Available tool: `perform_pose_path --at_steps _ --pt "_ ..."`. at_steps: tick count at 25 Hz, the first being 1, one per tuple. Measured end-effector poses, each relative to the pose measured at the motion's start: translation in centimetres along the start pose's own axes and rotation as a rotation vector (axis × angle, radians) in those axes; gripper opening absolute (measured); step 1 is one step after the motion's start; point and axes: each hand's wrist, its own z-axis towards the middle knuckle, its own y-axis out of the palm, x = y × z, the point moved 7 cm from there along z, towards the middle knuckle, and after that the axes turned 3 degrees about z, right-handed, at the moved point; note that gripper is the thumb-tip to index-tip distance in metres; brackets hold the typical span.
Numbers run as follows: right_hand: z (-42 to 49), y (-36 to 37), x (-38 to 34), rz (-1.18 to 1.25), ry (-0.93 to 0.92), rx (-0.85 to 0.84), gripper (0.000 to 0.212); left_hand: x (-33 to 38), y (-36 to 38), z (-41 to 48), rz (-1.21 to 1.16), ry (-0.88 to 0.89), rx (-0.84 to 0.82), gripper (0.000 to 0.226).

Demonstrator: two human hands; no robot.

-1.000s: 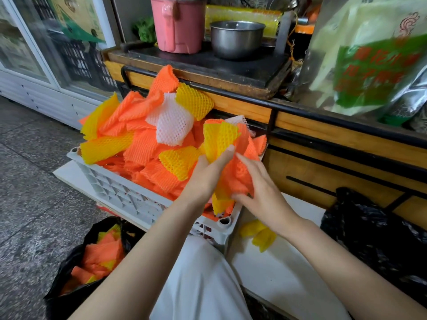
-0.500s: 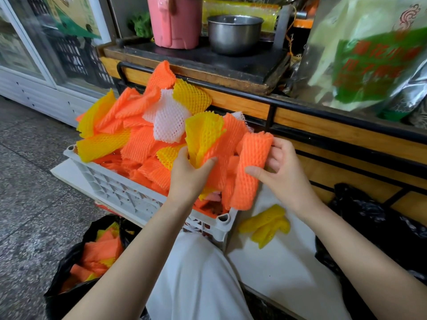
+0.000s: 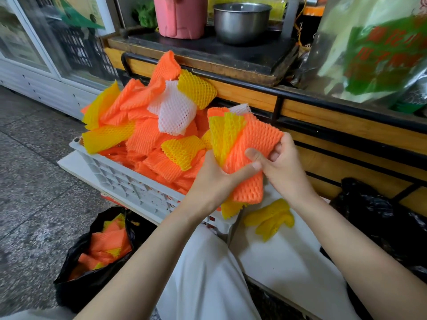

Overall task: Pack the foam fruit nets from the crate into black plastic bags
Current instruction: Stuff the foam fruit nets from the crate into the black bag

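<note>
A white plastic crate (image 3: 129,181) is heaped with orange, yellow and white foam fruit nets (image 3: 147,125). Above its right corner I hold a bundle of orange and yellow nets (image 3: 245,139). My left hand (image 3: 215,181) grips the bundle from below and the left, thumb across the front. My right hand (image 3: 282,167) pinches its right side, thumb on the orange net. An open black plastic bag (image 3: 76,280) on the floor at lower left holds orange and yellow nets. Two loose yellow nets (image 3: 270,218) lie on the white board.
The crate rests on a white board (image 3: 284,262) against a wooden counter (image 3: 323,116) with a black rail. A second black bag (image 3: 379,218) sits at right. A pink jug (image 3: 180,15) and steel pot (image 3: 241,20) stand on the counter. My white-clad knee (image 3: 203,280) is below.
My right hand has pressed the orange net it held apart onto the bundle in my left hand. Both hands now hold one stack together, slightly right of the crate.
</note>
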Motion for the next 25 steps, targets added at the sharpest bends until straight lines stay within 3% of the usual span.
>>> perform_pose_path --at_steps 4,7,10,14,16,19,22,25 --pt "-0.8 -0.3 0.2 -0.019 -0.044 -0.063 0.011 -0.2 -1.6 0.5 0.275 -0.023 0.193 0.060" --pt "-1.3 -3.7 3.5 -0.206 -0.131 0.079 0.016 -0.8 -2.1 0.7 0.212 -0.036 0.174 0.075" --pt "-2.9 -7.3 11.6 -0.491 0.056 0.151 0.031 -2.0 -2.7 0.9 0.119 -0.071 0.215 0.082" --pt "-5.0 -6.6 20.7 -0.899 0.262 -0.301 0.074 -3.1 -2.5 0.9 0.084 -0.100 0.237 0.077" --pt "-4.9 -6.0 21.6 -0.979 0.267 -0.364 0.077 -3.2 -2.4 0.9 0.088 -0.102 0.237 0.078" --pt "-4.1 -6.4 22.1 -1.008 0.346 -0.315 0.058 -3.2 -2.4 1.0 0.074 -0.109 0.247 0.075" --pt "-4.6 -7.9 23.0 -1.013 0.451 -0.270 0.022 -2.8 -2.4 0.8 0.050 -0.102 0.252 0.071" --pt "-4.9 -9.6 20.7 -0.835 0.431 -0.027 0.017 -1.9 -2.8 0.3 0.005 -0.062 0.279 0.062"
